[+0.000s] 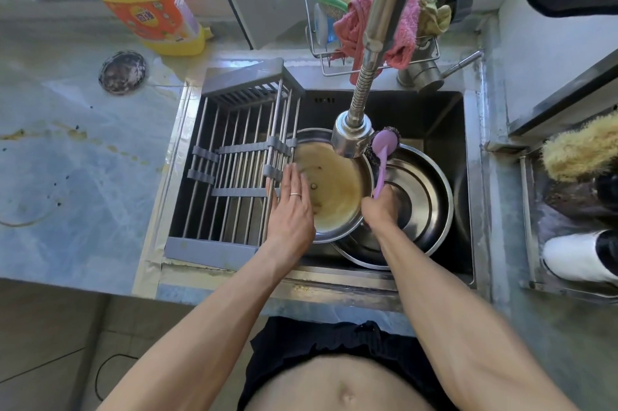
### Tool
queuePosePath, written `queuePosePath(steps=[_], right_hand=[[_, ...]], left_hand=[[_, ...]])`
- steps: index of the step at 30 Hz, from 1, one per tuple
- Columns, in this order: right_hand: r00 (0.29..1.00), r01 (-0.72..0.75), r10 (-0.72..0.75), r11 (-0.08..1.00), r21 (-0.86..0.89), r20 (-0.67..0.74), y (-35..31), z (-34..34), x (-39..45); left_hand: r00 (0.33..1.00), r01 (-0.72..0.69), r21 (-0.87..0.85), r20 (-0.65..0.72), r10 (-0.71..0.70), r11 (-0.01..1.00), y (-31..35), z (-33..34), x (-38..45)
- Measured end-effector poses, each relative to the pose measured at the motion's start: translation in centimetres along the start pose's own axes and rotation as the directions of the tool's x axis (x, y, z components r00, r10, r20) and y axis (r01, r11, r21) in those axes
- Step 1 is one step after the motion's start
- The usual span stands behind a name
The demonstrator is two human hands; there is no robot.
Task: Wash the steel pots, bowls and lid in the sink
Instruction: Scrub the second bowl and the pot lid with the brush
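Your left hand (291,206) lies flat, fingers straight and together, on the near-left rim of the steel bowl (334,190) of murky water in the sink (444,116); your right hand (381,208) curls around the purple scrubber's handle (381,173), over a larger bowl (424,196)
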State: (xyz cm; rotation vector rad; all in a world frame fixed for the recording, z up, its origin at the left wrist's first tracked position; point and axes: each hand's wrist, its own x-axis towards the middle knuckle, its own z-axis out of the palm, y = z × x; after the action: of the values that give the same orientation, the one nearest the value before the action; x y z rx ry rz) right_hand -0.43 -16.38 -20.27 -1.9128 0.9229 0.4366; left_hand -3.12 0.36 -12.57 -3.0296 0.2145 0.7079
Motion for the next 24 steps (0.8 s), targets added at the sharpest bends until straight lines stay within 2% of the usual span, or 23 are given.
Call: queuePosePath(steps=[6,9,11,17,24], right_hand=[[0.994,0.104,-0.104,0.995,0.005,-0.037,-3.7,-0.7,2.1],[0.994,0.102,-0.103,0.995,-0.011,-0.044,-4.6,-1.3,3.2],[0.997,0.067,-0.067,0.998,-0.001,-0.05,-4.2,-1.3,3.6],[0.986,-0.124,0.144,0.968,0.217,-0.082,-1.3,-1.4,4.6],[0.967,-0.127,0.204,0.905,0.406,-0.151,0.0,-2.7,5.3]], left_hand=[[1.0,0.009,-0.003,0.015,-0.009,1.0,-0.1,0.5,0.3],[1.0,0.018,0.007,0.014,-0.018,1.0,0.0,0.5,0.4],[1.0,0.018,0.024,0.006,-0.018,1.0,0.1,0.4,0.4],[0.999,0.029,0.02,-0.028,-0.028,0.999,-0.1,0.8,0.4],[0.997,0.045,0.046,-0.063,-0.042,0.998,0.1,-0.1,0.2]])
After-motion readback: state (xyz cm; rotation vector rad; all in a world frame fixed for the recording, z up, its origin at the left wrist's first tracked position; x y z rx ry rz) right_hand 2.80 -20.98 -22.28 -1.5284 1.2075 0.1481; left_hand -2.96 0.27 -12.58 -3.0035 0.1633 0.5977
